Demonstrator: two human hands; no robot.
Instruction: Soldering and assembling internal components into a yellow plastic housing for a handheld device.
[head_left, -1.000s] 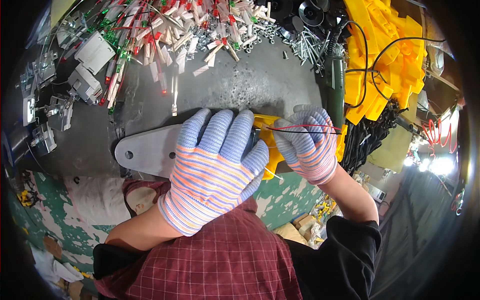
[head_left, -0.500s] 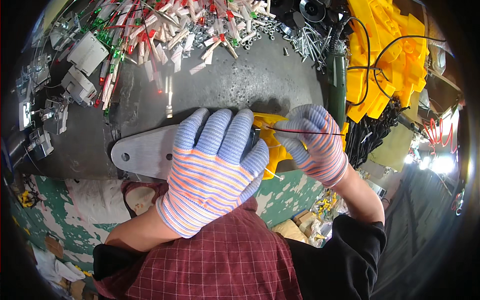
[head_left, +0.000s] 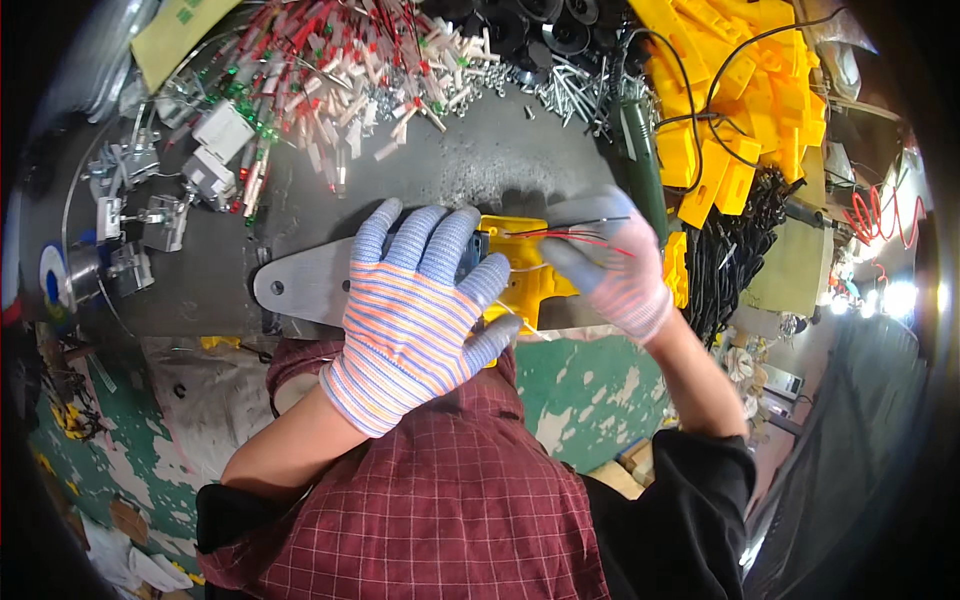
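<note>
I have the left hand (head_left: 415, 300), in a knitted glove striped blue and orange, palm down over a flat grey plate (head_left: 308, 285) with a rounded end and round holes. Its fingers are spread and stretched toward the far side; their undersides are hidden from me, so I cannot tell whether they grip or only press. The plate lies at the near edge of the dark grey worktable (head_left: 440, 170), its rounded end pointing left.

Just right of that hand sits a bright yellow plastic housing (head_left: 530, 290), close to the index finger and thumb (whether it is joined to the plate, I cannot see under the glove). A thin white cord (head_left: 527, 322) runs across its near side.

My right hand (head_left: 630, 270), in a matching glove, is over the housing's right side and smeared by motion blur. Thin red and black wires (head_left: 600, 238) stretch from the housing across its bent fingers; I cannot tell whether thumb and fingertips pinch them.

Beyond the hands I see a pile of silver screws (head_left: 575, 97), a dark green cylindrical tool (head_left: 640, 150) and, to its right, a heap of yellow plastic parts (head_left: 730, 90).
</note>
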